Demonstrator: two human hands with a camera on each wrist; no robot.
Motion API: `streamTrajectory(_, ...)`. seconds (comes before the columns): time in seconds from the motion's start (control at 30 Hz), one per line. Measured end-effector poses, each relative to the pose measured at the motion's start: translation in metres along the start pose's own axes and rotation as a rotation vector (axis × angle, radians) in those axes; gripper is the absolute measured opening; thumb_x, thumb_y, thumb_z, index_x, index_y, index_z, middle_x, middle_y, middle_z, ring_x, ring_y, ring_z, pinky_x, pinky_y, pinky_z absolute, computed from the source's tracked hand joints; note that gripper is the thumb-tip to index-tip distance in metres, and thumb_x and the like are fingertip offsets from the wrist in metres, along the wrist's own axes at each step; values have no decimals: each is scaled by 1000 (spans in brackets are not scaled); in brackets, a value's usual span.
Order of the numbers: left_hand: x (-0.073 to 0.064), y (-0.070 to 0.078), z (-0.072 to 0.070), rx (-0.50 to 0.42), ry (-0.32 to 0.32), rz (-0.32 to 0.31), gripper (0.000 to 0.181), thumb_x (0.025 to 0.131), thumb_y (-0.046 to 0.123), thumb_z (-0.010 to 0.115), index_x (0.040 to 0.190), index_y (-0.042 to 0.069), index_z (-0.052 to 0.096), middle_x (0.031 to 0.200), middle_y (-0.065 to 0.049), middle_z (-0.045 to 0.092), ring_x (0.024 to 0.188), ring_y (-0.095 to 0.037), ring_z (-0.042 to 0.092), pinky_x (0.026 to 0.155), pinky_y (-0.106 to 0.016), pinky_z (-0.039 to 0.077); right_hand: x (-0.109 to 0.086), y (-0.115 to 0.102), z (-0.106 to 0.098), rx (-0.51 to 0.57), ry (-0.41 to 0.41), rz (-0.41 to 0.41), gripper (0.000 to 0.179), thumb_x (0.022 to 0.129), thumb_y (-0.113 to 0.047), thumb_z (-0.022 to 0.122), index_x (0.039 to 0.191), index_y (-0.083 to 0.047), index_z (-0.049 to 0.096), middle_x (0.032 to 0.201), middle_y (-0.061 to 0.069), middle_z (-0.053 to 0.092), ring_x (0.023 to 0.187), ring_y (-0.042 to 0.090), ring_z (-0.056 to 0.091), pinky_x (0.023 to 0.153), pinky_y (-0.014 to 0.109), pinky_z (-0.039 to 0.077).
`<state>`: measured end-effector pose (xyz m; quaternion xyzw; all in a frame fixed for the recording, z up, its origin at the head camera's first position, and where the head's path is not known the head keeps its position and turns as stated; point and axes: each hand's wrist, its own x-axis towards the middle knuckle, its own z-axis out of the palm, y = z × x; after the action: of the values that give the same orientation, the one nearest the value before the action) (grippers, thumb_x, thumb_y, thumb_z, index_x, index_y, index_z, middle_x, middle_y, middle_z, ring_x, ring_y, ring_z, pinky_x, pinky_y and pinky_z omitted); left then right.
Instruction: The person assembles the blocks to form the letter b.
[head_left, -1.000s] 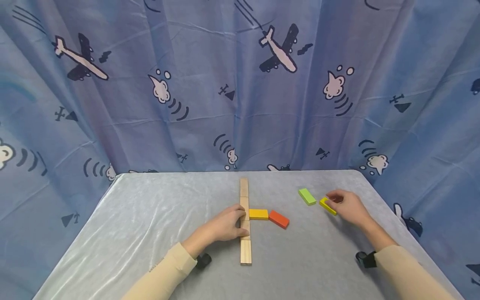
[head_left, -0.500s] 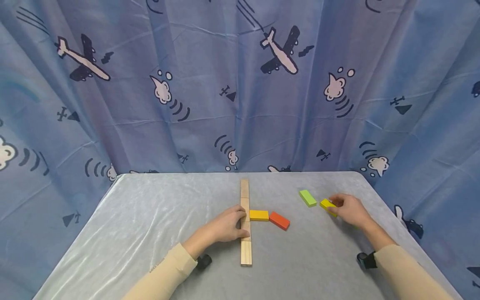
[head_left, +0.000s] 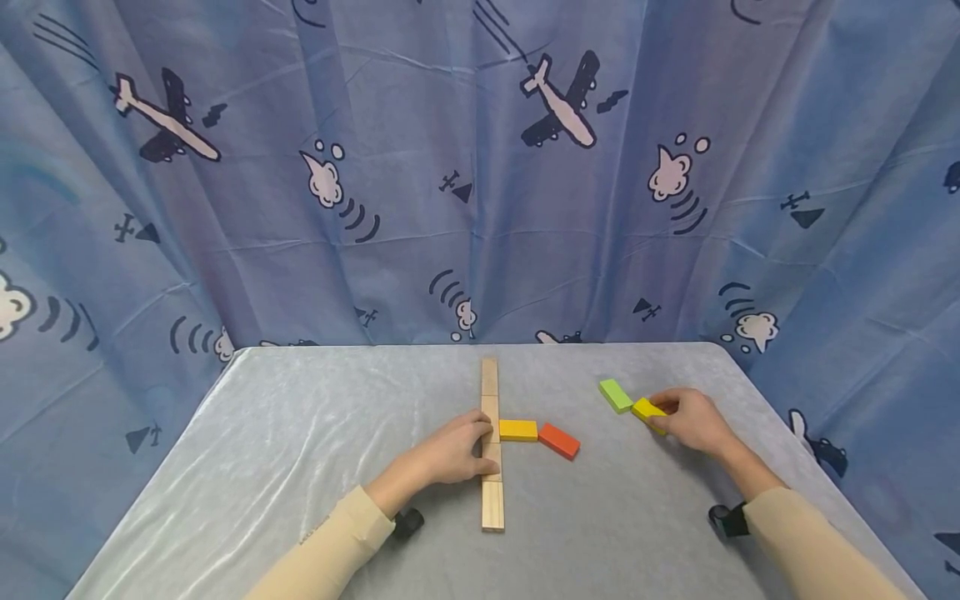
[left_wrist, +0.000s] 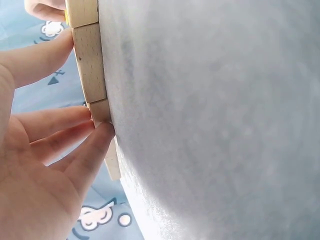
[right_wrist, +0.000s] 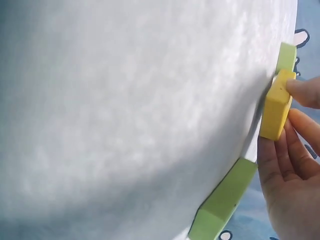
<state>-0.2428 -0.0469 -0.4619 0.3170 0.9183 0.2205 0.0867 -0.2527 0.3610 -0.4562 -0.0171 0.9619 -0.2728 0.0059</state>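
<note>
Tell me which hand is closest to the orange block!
Left. The left hand touches the wooden row just beside the orange block; the right hand is farther off, past the red block, holding a yellow block.

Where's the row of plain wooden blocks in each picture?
Head: the wooden row runs up the table's middle, touched by the left hand.
Left wrist: it slants down from the top edge, left of centre.
Right wrist: not in it.
Shared landmark: the blue patterned curtain, in all three.
</note>
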Motion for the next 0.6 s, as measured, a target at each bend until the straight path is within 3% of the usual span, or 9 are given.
streamTrajectory(0.6,0,0,1,-14,-1,2,63,91,34,78,137,-4,58,136,-8,56,124,-23,56,107,-36,47,-22,-28,8,62,-25,-58,38,88,-15,78,117,8,70,108,17,69,92,26,61,77,37,53)
